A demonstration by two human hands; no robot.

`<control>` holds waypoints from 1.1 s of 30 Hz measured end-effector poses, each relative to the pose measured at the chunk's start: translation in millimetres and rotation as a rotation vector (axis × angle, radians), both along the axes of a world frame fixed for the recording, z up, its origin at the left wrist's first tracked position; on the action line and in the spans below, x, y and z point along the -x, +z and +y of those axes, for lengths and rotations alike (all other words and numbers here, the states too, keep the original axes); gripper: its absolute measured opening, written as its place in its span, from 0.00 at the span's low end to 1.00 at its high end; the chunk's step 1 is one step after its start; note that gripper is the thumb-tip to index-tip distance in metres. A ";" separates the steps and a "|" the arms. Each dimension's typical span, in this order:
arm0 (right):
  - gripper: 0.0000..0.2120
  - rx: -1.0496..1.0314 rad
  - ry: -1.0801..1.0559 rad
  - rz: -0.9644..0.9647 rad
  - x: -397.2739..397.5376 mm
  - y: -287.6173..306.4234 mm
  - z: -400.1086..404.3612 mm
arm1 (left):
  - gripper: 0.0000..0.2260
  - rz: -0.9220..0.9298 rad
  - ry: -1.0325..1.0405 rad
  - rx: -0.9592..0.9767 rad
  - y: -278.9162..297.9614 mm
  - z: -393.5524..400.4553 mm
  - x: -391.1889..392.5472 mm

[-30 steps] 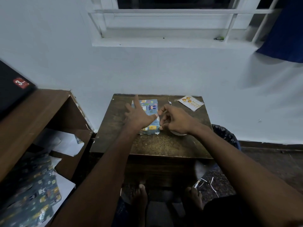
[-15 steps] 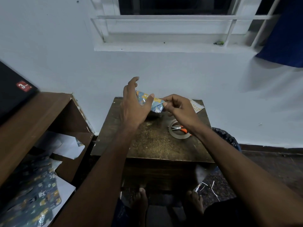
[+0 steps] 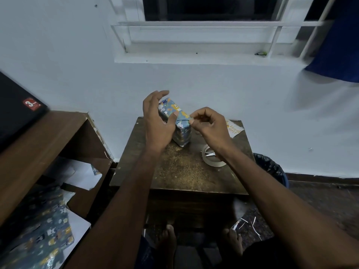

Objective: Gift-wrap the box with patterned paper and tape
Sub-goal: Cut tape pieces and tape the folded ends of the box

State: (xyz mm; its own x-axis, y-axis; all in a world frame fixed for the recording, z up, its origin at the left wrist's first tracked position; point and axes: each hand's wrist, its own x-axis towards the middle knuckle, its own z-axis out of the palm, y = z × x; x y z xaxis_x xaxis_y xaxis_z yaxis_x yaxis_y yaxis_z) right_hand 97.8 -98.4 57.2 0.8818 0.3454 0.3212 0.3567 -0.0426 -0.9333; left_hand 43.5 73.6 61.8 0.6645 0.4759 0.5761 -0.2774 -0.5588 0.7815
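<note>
The wrapped box (image 3: 181,121), covered in blue patterned paper, stands on end and tilted at the back of the small wooden table (image 3: 180,171). My left hand (image 3: 157,121) grips it from the left, with the thumb on the front face and the fingers arched over the top. My right hand (image 3: 207,125) has curled fingers, and its thumb and forefinger pinch the folded paper at the box's upper right edge. I cannot make out any tape between those fingertips. The tape roll (image 3: 212,162) lies flat on the table under my right wrist, with small scissors (image 3: 209,153) inside its ring.
A printed card (image 3: 233,128) lies at the table's back right corner. A dark bin (image 3: 272,167) stands on the floor to the right. On the left is a wooden shelf (image 3: 38,144) holding a black box (image 3: 17,113) and spare patterned paper (image 3: 42,239). My bare feet are under the table.
The box lay flat on the table, was lifted by both hands, and now stands on end. My right hand has shifted to its upper right edge, uncovering the tape roll.
</note>
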 end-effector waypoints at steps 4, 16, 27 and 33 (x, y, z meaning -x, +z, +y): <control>0.10 0.031 0.038 -0.088 -1.9 1.0 6.8 | 0.18 -0.024 -0.029 0.020 1.3 -3.2 0.3; 0.12 0.015 0.012 0.018 -4.1 6.4 3.5 | 0.26 0.098 -0.213 0.275 11.4 -12.9 4.4; 0.07 -0.050 0.056 0.129 0.8 12.0 1.2 | 0.24 0.088 -0.232 0.191 3.0 -15.6 1.6; 0.08 -0.017 0.027 0.109 -1.8 10.1 3.0 | 0.18 0.109 -0.222 0.182 -3.6 -14.4 -0.7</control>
State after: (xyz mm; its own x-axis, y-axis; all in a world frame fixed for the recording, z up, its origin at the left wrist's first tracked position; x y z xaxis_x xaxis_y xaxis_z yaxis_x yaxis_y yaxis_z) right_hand 99.5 -95.4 67.3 0.9023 0.3649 0.2296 0.2534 -0.0180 -0.9672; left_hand 44.2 59.2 58.2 0.8172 0.4008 0.4142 -0.2862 -0.3417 0.8952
